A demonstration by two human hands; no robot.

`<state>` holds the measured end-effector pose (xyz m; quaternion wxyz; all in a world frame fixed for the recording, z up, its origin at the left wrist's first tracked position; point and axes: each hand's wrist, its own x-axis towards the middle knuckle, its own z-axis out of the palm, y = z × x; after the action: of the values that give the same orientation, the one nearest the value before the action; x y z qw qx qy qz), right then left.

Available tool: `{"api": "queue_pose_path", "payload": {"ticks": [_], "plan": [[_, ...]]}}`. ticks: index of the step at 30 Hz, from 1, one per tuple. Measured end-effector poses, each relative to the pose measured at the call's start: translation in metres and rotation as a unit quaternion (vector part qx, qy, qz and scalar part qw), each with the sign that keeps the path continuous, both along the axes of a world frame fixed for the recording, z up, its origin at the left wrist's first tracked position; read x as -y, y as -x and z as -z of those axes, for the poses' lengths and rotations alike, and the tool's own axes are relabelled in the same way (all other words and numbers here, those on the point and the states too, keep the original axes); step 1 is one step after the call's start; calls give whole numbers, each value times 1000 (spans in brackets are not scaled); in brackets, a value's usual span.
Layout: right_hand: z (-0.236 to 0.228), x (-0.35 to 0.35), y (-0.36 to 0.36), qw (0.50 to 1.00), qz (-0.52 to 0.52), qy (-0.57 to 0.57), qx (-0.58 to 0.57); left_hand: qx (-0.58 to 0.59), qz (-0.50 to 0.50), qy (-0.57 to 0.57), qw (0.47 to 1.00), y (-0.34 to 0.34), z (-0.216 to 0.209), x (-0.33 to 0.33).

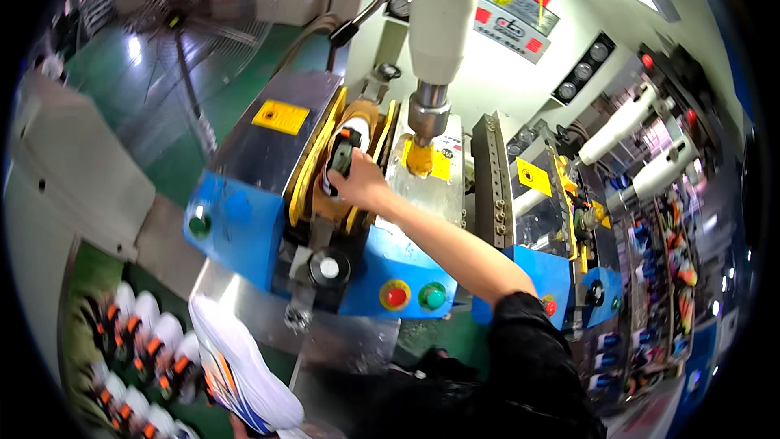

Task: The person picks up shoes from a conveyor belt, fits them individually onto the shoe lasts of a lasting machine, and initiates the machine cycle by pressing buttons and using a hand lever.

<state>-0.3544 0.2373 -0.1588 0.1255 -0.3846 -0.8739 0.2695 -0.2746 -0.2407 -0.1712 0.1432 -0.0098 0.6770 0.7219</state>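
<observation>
A white shoe (241,366) with blue and orange stripes on its side tilts at the lower left. At the bottom edge, a small part of my left hand (237,428) shows, closed on that shoe from beneath; most of its fingers are hidden. My right arm reaches across the press to a second shoe (356,127), white at its far end, seated between yellow side pads (314,154). There my right hand (361,182) grips a dark block-like piece (342,153) on top of this shoe. My palm hides the near part.
Right of the pads hangs a white press arm (443,24) with a yellow tip (420,159). Red (396,297) and green (433,296) buttons sit on the blue front. Several shoes (150,333) stand at lower left, below a large fan (175,23). More presses (650,171) line the right.
</observation>
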Motion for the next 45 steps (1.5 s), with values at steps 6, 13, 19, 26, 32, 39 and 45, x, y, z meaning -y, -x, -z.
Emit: {"api": "queue_pose_path", "payload": {"ticks": [6, 13, 19, 26, 32, 39, 45], "plan": [[-8, 137, -233, 949, -146, -271, -71, 115, -54, -310, 942, -32, 11, 20], [14, 196, -279, 980, -160, -107, -48, 202, -107, -374, 899, -123, -19, 37], [92, 313, -377, 906, -275, 317, -57, 192, -182, -382, 885, -216, -49, 72], [40, 345, -371, 875, -362, 320, -10, -3, -433, -129, 892, -278, -24, 269], [85, 394, -255, 856, -308, 392, -134, -44, -545, 147, 824, -302, 110, 385], [87, 651, -12, 701, -602, 378, 57, 173, -408, 276, 853, -280, 187, 418], [242, 815, 94, 676, -732, 81, 21, -56, -251, 495, 830, -196, 119, 424]]}}
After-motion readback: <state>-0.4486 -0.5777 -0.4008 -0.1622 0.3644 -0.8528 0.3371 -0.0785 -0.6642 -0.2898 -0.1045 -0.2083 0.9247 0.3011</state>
